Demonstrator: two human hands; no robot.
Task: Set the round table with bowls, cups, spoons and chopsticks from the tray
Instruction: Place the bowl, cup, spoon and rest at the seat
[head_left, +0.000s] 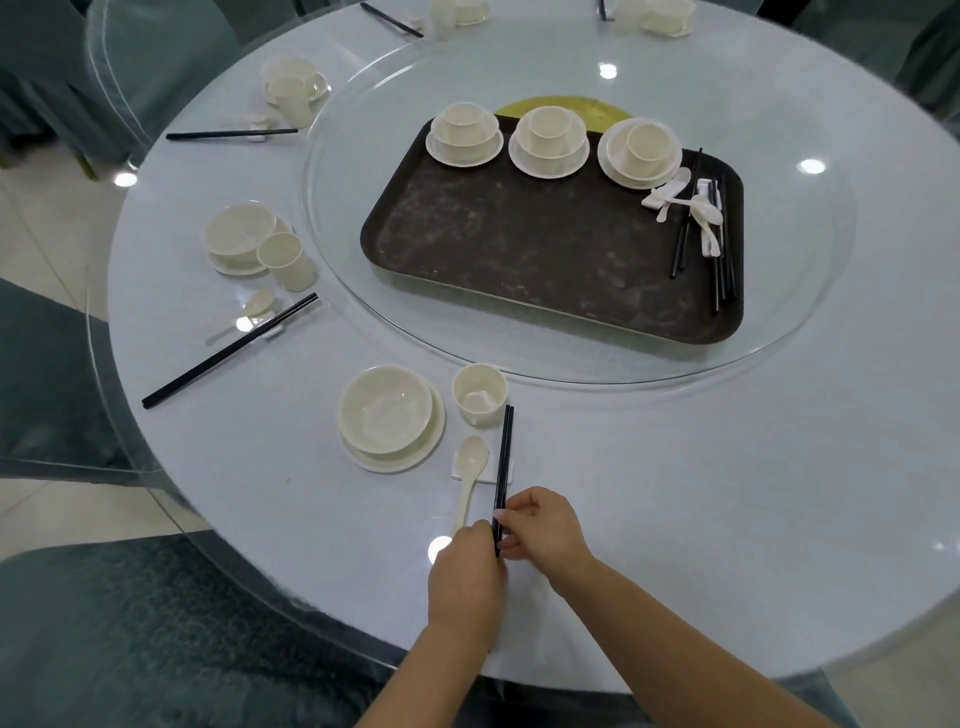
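Both hands at near edge of round glass-topped counter (675, 467). Left hand (465, 577) and right hand (540, 525) pinch near ends of pair of black chopsticks (504, 457), which lies across small white rest (460, 470) beside cream plastic spoon (470, 475). Cream bowl on saucer (387, 410) left of spoon; cream cup (479, 392) just beyond chopstick tips. Dark brown rectangular tray (545, 249) on glass turntable (363, 312) carries three stacked bowl-cup sets, spare spoons, chopsticks.

Glass lazy Susan (779, 332) sits centered on the tabletop, a gold disc (563, 106) showing at its hub. Grey-green covered chairs (130, 639) ring the edge. Pale tiled floor (57, 514) shows between the chairs at left.
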